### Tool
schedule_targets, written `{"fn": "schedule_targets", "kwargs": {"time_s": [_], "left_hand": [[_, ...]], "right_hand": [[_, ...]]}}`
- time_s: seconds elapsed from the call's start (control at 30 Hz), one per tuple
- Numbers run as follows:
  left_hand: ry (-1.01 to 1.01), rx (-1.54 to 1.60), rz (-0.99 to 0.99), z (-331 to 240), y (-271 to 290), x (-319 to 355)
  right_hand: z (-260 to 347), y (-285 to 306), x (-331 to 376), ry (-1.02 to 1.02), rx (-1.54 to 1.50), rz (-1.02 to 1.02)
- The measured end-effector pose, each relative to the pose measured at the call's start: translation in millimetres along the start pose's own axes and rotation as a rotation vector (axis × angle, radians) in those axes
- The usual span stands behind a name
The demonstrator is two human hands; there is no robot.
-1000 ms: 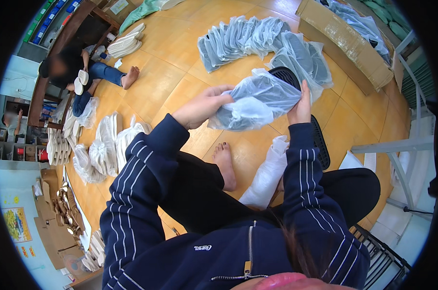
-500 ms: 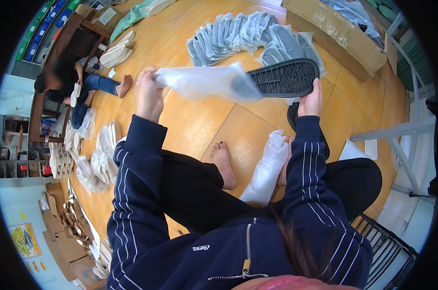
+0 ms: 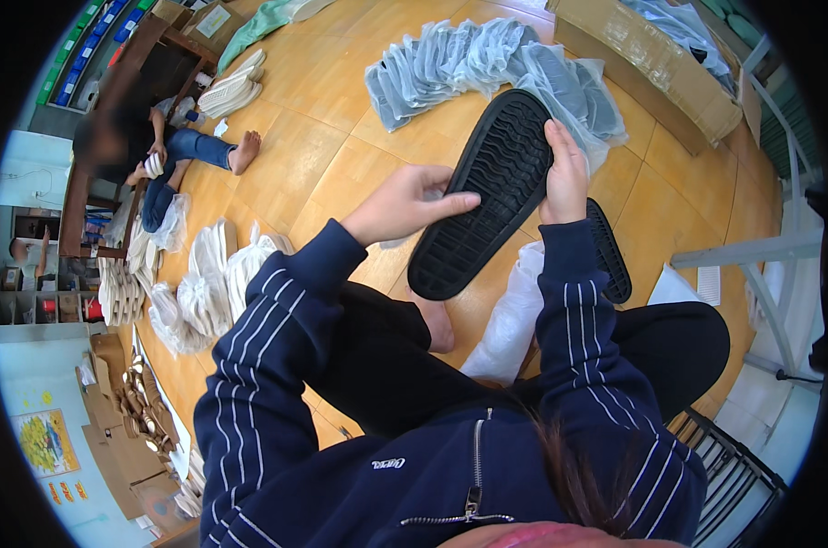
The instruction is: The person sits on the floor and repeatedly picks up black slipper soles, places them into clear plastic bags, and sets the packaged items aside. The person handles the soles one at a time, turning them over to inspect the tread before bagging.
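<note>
A black rubber shoe sole (image 3: 487, 196) with a ridged tread is tilted in front of me, its upper end leaning right. My left hand (image 3: 405, 203) grips its left edge, thumb over the tread and fingers mostly hidden behind. On the upper right edge, my right hand (image 3: 564, 173) pinches it with the thumb along the rim. A scrap of clear plastic shows just beneath my left hand; where the rest of it lies is hidden. A second black sole (image 3: 610, 251) lies on the floor right of my right forearm. Between my legs stands a rolled bundle of white plastic bags (image 3: 508, 320).
Beyond my hands, bagged dark soles (image 3: 450, 68) lie in a curved row beside a large cardboard box (image 3: 651, 68). White soles in bags (image 3: 208, 288) are stacked to the left. Another person (image 3: 140, 151) sits further left, holding a light sole. A metal frame (image 3: 752, 251) stands right.
The plastic bag that covered the sole's left end is off it. The sole has swung from level to steeply tilted. My left hand has moved right and down onto it.
</note>
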State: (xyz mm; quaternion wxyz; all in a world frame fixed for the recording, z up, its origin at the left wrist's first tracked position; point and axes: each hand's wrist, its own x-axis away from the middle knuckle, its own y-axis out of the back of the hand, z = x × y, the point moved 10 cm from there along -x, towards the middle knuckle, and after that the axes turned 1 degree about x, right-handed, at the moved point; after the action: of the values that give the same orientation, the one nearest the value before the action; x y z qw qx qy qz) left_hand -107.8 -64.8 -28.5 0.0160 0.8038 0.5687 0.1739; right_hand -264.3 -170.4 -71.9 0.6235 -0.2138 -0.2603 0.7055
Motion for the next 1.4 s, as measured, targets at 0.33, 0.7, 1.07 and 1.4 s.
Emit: {"fn": "schedule_targets", "kwargs": {"time_s": [0.33, 0.7, 1.07, 1.4], "left_hand": [[-0.076, 0.379, -0.398, -6, 62, 6], [-0.07, 0.553, -0.624, 1, 88, 22], [-0.029, 0.76, -0.602, 7, 87, 18], [-0.106, 1.124, -0.34, 0, 85, 22]], "right_hand": [[-61, 263, -7, -0.536, 1.892, -0.377], [-69, 348, 70, -0.651, 2.129, -0.671], [-73, 239, 70, -0.115, 1.763, -0.765], [-92, 19, 6, -0.271, -0.074, 0.067]]}}
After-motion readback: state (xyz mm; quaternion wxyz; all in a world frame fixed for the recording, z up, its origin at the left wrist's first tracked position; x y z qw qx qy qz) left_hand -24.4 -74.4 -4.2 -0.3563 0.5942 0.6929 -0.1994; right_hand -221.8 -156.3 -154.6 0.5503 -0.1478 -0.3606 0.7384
